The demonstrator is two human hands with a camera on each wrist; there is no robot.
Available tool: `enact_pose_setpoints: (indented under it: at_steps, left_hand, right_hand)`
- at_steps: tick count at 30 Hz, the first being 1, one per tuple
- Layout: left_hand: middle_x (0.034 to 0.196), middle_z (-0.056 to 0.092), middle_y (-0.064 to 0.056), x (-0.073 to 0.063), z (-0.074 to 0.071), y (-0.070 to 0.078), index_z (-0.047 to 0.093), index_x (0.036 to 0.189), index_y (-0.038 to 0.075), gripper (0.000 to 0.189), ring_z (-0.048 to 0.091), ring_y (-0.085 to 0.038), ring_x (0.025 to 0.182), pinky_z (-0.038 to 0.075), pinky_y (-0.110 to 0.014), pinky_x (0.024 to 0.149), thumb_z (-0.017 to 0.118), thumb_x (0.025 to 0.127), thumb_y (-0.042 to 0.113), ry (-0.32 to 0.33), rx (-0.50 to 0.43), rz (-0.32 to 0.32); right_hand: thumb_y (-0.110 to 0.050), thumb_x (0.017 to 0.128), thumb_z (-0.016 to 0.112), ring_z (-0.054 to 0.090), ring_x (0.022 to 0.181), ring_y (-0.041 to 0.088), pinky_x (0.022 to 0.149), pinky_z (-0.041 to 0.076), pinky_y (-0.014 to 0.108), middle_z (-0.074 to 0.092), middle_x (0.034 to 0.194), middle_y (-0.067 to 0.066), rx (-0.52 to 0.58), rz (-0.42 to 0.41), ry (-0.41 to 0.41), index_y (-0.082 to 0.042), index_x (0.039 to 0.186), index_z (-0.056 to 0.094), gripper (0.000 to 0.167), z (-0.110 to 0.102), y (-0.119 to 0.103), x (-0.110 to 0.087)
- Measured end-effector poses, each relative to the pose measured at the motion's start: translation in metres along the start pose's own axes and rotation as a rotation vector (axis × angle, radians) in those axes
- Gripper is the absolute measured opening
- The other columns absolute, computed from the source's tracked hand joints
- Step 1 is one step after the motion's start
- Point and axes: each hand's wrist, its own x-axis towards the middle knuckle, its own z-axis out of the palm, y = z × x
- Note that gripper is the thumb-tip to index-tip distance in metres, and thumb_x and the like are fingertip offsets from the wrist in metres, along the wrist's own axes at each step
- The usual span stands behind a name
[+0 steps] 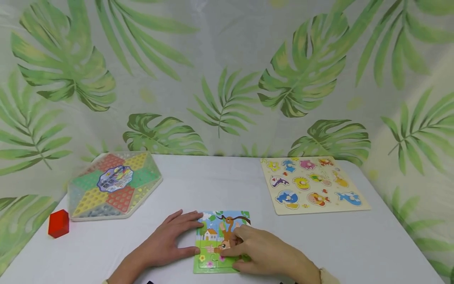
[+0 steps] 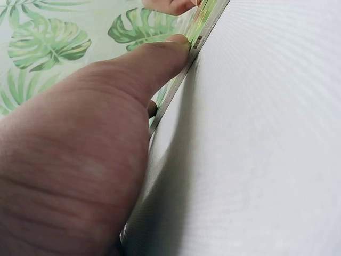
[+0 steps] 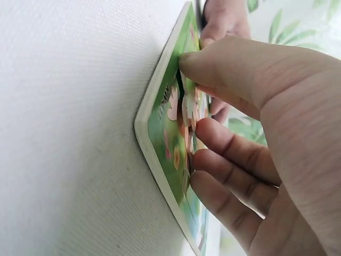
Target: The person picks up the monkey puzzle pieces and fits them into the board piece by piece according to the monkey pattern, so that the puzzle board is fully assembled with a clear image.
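Note:
A small picture puzzle board (image 1: 209, 270) with a monkey, a house and flowers lies at the front middle of the white table. My left hand (image 1: 166, 241) rests along its left side, fingers extended and fairly straight. In the left wrist view, the left thumb (image 2: 165, 58) presses on the board's edge. Over the lower right part of the picture is my right hand (image 1: 267, 250), thumb and fingers bent. It pinches a puzzle piece (image 3: 189, 109), tilted slightly up from the board with a dark gap along one side. The right hand covers that part of the picture in the head view.
Toward the back left lies a hexagonal game box (image 1: 120, 197) with coloured triangles under a clear lid. Beside its front corner sits a red block (image 1: 58, 224). A pale peg puzzle (image 1: 331, 208) with several sea animals lies at the back right. A leaf-patterned cloth (image 1: 227, 35) hangs behind the table.

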Motion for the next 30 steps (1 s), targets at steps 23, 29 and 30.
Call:
enact_pose_setpoints:
  at_steps: [23,29,30]
  left_hand:
    - [0.151,0.057,0.003,-0.004,0.001,0.001,0.066,0.132,0.025,0.055,0.052,-0.023,0.141,0.020,-0.038,0.120,0.076,0.088,0.055,0.016,0.007,0.010]
    - [0.149,0.058,0.002,-0.002,0.001,0.001,0.066,0.132,0.024,0.053,0.053,-0.024,0.139,0.019,-0.031,0.123,0.076,0.089,0.055,0.038,0.024,0.040]
    - [0.149,0.058,0.002,-0.001,0.001,0.001,0.066,0.132,0.024,0.054,0.054,-0.024,0.139,0.019,-0.031,0.123,0.076,0.089,0.054,0.041,0.024,0.047]
  right_hand:
    - [-0.029,0.098,0.069,0.049,0.088,-0.004,0.073,0.038,0.003,0.060,0.098,-0.020,0.008,-0.048,0.062,-0.035,0.129,0.072,0.032,0.007,-0.003,-0.002]
    - [-0.025,0.097,0.070,0.059,0.102,0.000,0.086,0.051,0.014,0.070,0.114,-0.021,0.024,-0.037,0.089,-0.029,0.127,0.073,0.030,0.000,-0.001,-0.010]
    - [-0.025,0.098,0.069,0.059,0.104,0.000,0.088,0.052,0.016,0.070,0.116,-0.020,0.033,-0.034,0.096,-0.029,0.128,0.072,0.030,-0.001,-0.001,-0.012]
